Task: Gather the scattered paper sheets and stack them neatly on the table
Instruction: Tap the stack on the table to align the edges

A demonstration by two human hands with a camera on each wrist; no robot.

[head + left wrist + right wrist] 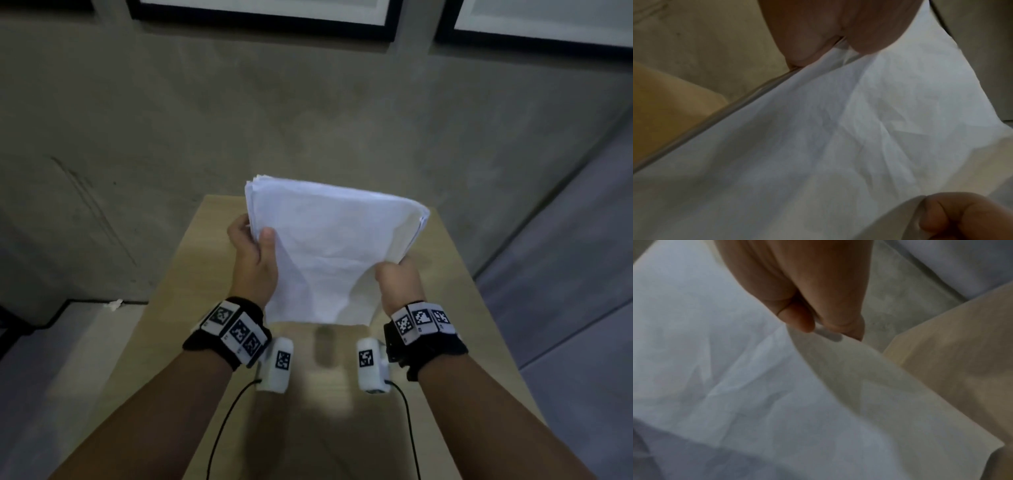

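Between both sets of fingers, above the table [455, 291], the paper stack [329, 253] is held: left hand [251, 260] pinching its left edge, right hand [399, 284] clenched on its right edge.

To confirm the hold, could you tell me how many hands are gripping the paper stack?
2: the left hand grips the paper stack at its left edge, the right hand at its right edge.

no legible text; wrist bands [236, 330] w/ coded tags, maybe blurred
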